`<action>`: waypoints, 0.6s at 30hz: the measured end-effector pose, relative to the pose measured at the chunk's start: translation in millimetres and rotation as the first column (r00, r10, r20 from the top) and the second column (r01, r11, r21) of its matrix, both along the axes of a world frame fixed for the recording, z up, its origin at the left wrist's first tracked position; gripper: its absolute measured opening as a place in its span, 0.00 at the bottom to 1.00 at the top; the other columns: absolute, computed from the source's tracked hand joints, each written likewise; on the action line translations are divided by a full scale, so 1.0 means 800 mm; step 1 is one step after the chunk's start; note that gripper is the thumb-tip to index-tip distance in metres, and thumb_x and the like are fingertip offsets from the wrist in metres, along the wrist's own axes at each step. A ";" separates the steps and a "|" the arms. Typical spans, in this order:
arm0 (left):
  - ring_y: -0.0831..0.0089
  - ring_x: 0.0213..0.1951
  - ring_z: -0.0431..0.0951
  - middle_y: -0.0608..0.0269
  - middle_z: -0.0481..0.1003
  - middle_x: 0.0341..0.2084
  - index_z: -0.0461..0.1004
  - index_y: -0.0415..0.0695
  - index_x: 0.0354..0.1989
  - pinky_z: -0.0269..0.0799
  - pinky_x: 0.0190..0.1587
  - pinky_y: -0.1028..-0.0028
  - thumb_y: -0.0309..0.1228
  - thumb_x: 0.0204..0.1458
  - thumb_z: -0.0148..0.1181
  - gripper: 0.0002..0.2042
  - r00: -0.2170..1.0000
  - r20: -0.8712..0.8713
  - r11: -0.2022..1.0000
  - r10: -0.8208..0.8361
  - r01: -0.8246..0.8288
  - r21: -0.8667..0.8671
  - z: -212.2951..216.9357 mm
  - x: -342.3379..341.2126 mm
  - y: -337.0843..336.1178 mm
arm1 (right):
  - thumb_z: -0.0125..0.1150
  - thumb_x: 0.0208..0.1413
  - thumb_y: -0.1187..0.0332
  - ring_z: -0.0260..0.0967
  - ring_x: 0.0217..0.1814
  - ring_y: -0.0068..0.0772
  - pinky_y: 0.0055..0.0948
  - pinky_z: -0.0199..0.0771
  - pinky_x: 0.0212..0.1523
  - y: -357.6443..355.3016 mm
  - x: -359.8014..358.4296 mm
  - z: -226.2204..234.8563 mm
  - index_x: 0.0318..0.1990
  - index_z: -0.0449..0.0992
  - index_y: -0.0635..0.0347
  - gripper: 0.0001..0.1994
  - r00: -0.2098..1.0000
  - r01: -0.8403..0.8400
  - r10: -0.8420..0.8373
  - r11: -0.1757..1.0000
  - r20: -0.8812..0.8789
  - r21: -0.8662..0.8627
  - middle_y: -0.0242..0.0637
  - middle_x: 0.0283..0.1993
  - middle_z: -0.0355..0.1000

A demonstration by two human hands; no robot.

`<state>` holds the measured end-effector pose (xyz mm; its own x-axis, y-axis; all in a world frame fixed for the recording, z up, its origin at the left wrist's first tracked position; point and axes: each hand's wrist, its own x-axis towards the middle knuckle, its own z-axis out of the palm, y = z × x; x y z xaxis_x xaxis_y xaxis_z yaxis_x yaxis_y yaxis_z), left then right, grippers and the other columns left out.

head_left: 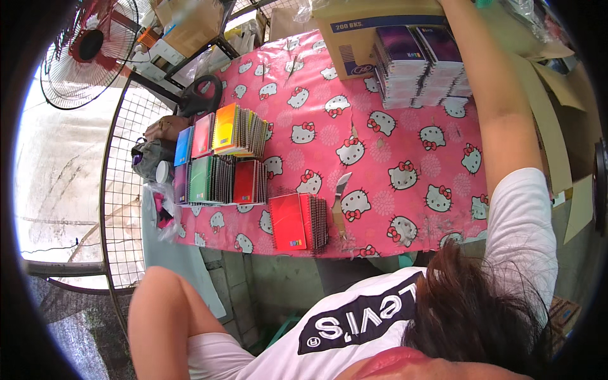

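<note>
A large brown cardboard box with a dark blue band (347,39) stands upright at the far edge of the table, and the person's bare right forearm (484,76) stretches up past its right side to the upper edge of the view. The right hand lies beyond that edge, so how far open it is and what it has hold of cannot be told. The bent left arm (159,304) runs out at the lower edge; its left hand is out of sight too, and its grip cannot be told either. Just in front of the box, tall stacks of spiral notebooks with dark purple covers (403,45) stand side by side. To the right, behind the forearm, are the tan flaps of an open carton (552,126). The pink tablecloth with white cat-face prints (415,149) spreads below, bearing a narrow tool with a pale, blade-like end (342,183). Left of it, near the close edge, lie bright red spiral notebooks (288,221). Farther left is a block of yellow, red, blue, green and purple spiral notebooks (201,180), beside a grey fabric bag (151,159). A red-bodied fan with a round wire cage (87,47) stands at the far left.
</note>
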<state>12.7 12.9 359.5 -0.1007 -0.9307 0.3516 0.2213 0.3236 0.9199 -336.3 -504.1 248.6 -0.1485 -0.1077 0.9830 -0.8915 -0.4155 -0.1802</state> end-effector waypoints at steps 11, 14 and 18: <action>0.82 0.37 0.71 0.75 0.72 0.36 0.71 0.47 0.43 0.69 0.42 0.73 0.23 0.53 0.52 0.10 0.997 -0.077 0.992 0.028 -0.038 -0.124 0.013 0.012 0.010 | 0.58 0.56 0.69 0.58 0.13 0.26 0.26 0.60 0.13 -0.061 0.044 0.024 0.37 0.73 0.58 0.05 0.197 -0.972 0.282 0.178 0.939 0.151 0.32 0.19 0.66; 0.79 0.36 0.72 0.71 0.72 0.35 0.70 0.44 0.42 0.70 0.41 0.74 0.22 0.53 0.52 0.09 0.990 -0.139 0.974 -0.014 -0.017 -0.224 0.017 0.031 0.020 | 0.52 0.56 0.72 0.62 0.18 0.26 0.27 0.64 0.17 -0.012 0.016 0.025 0.36 0.72 0.60 0.04 0.123 -0.960 0.319 0.278 0.940 0.032 0.33 0.23 0.68; 0.75 0.34 0.73 0.65 0.72 0.33 0.69 0.40 0.42 0.72 0.39 0.76 0.21 0.52 0.53 0.09 0.928 -0.369 0.873 -0.058 -0.132 -0.470 0.010 0.085 0.042 | 0.54 0.54 0.70 0.71 0.35 0.30 0.26 0.71 0.37 0.164 0.110 -0.071 0.43 0.72 0.62 0.10 0.236 -0.942 0.748 0.021 0.620 0.334 0.39 0.36 0.73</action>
